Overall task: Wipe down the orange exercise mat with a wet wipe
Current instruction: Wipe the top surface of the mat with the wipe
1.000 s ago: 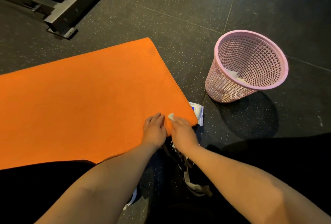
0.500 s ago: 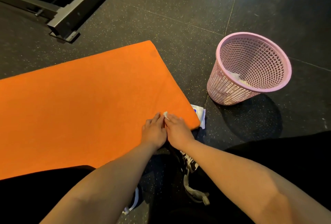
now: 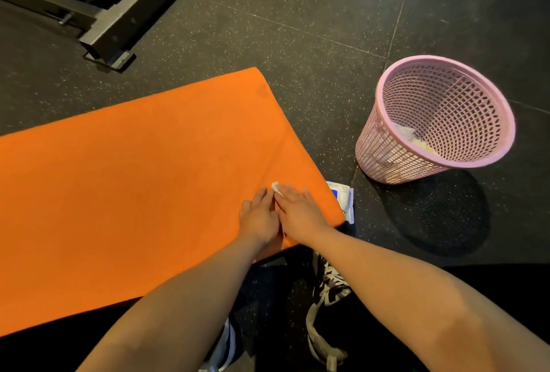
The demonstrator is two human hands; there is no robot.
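The flat orange exercise mat [image 3: 134, 193] is cropped at left. A white wet wipe [image 3: 275, 185] is mostly hidden under the flat right hand [image 3: 300, 211], which is laid against the flat left hand [image 3: 259, 218]. The print on the white-and-blue packet [image 3: 345, 197] cannot be read.

The person is wearing black clothing, which is showing as a dark mass over the left leg [image 3: 44, 351] at the near left and over the right leg [image 3: 500, 291] at the near right. The right shoe [image 3: 331, 281] is showing a black-and-white pattern, with pale laces [image 3: 320, 339] hanging nearer. A white shoe edge [image 3: 227, 345] is peeking out beside the left forearm [image 3: 184, 306]. The left grip [image 3: 259, 216] and right grip [image 3: 300, 211] are showing bare.
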